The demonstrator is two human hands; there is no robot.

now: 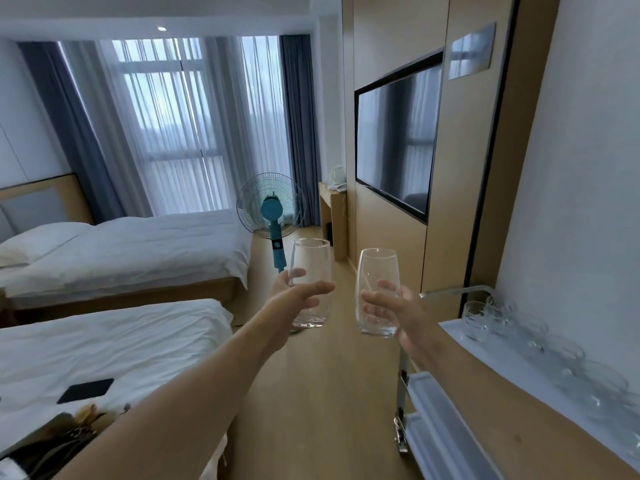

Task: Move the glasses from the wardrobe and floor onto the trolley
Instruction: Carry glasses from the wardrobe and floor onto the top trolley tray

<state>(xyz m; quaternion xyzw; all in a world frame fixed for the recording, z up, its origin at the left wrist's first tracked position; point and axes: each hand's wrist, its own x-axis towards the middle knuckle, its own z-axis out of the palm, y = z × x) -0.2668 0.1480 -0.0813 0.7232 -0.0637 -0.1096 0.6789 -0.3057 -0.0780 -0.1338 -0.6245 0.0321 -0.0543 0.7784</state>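
Observation:
My left hand [294, 299] grips a tall clear glass [310, 258] upright in mid-air above the wooden floor. Just to its right, my right hand [391, 310] grips a second tall clear glass [376, 271], also upright. The two glasses are a little apart at about the same height. The trolley [460, 344] stands at the right against the white wall, below and to the right of my right hand. Several clear glasses [485, 317] stand on its top shelf. Lower trolley shelves show under my right forearm.
Two white beds [121, 251] fill the left side, with a dark flat item and a magazine on the near one. A teal standing fan [272, 213] is ahead in the aisle. A wall television [398, 136] and wooden panels line the right.

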